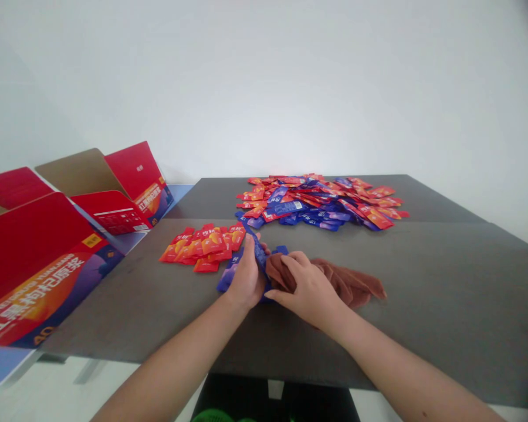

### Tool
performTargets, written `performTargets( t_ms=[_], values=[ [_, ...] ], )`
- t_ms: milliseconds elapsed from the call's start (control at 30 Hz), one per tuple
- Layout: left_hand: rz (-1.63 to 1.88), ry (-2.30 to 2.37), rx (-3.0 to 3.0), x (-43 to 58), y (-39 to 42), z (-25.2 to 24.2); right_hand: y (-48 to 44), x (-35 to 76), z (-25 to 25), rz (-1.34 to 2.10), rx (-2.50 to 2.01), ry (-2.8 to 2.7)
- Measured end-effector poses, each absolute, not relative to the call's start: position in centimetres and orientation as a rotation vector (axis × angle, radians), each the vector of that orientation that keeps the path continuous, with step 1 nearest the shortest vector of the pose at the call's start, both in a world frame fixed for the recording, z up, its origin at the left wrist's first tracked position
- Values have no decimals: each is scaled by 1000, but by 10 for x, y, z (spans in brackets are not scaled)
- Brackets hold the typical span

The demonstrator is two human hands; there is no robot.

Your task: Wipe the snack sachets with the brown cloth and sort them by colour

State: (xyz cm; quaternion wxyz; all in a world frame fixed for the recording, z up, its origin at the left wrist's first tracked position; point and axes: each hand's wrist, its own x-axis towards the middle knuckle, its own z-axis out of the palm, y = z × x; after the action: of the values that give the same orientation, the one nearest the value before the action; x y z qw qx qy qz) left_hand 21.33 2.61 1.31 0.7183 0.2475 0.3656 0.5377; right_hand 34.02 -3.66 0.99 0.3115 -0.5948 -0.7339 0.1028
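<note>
Near the middle of the grey table, my left hand [245, 281] is closed around a blue sachet [260, 257] held on edge. My right hand [311, 288] grips a bunched brown cloth [349, 283], whose front end presses against the sachet's right side. The cloth's loose end trails to the right over the tabletop. Beneath and beside my left hand lie other blue sachets [227, 278], partly hidden by it. Just left of them is a small heap of red-orange sachets [205, 241].
A large mixed pile of red and blue sachets [317, 200] spreads over the far part of the grey table [431, 293]. At the left stand two red printed cartons, a near carton [35, 258] and a far carton [110, 205], with flaps raised, on a blue surface [2, 364].
</note>
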Motion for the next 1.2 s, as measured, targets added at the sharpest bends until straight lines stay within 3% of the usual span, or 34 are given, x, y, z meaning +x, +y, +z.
performTargets(
  t_ms=[167,367,433,633,800,967,1067,1200],
  values=[
    [1195,644,617,219,19,19,-35,341,9,181,-1558,-1853],
    [1251,615,600,213,30,18,-24,360,15,931,-1396,-1656],
    [1250,613,598,211,32,17,-21,365,15,1001,-1383,-1546],
    [1181,631,648,212,29,10,-18,377,15,547,-1244,-1322],
    [1089,635,678,217,23,-1,-31,351,11,428,-1243,-1971],
    [1258,572,713,207,34,8,-34,345,7,333,-1611,-2236],
    [1367,663,702,203,41,11,-22,368,9,332,-1903,-2085],
    [1239,855,903,207,44,-9,-3,401,12,232,-2079,-1654]
  ],
)
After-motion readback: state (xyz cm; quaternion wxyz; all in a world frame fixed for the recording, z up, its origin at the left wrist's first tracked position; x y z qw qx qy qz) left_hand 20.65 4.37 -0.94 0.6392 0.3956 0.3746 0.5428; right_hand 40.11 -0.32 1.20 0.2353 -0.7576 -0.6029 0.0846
